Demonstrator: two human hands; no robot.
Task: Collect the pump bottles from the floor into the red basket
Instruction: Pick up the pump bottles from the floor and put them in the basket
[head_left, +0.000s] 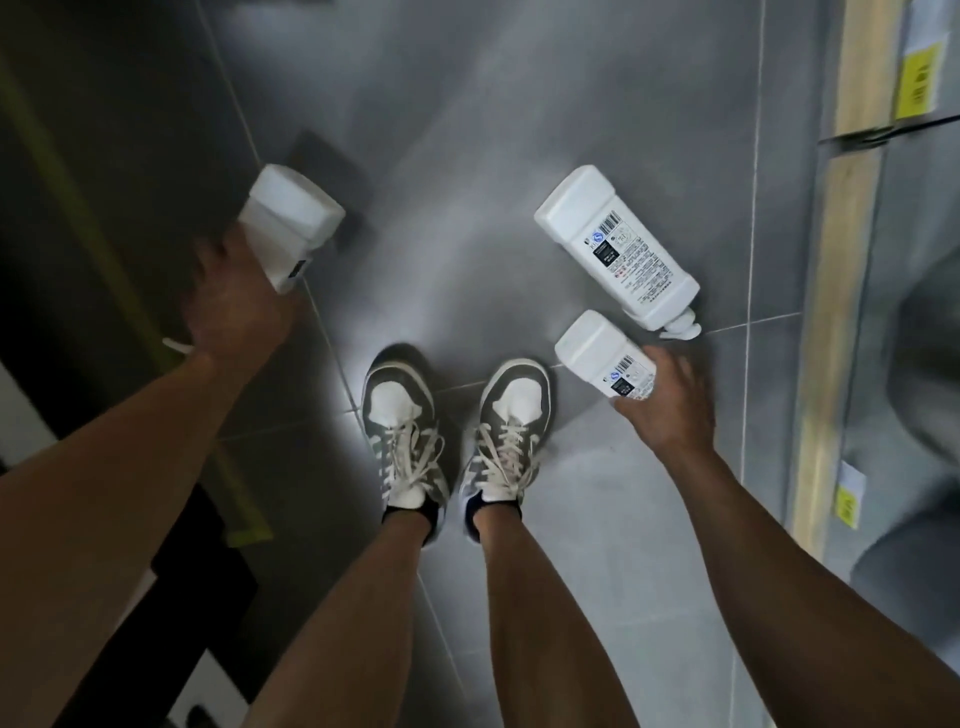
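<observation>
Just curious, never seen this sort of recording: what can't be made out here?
Head view:
- The red basket: outside the frame.
- Pump of the left bottle: mostly covered by the left hand.
- Pump of the right bottle: behind the right hand.
- Label text on the floor bottle: too small to read.
- The yellow tags at right: blurred.

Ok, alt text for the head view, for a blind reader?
The left hand grips one white pump bottle and the right hand grips a second bottle above grey floor tiles. A third bottle lies on its side beyond the right hand.
</observation>
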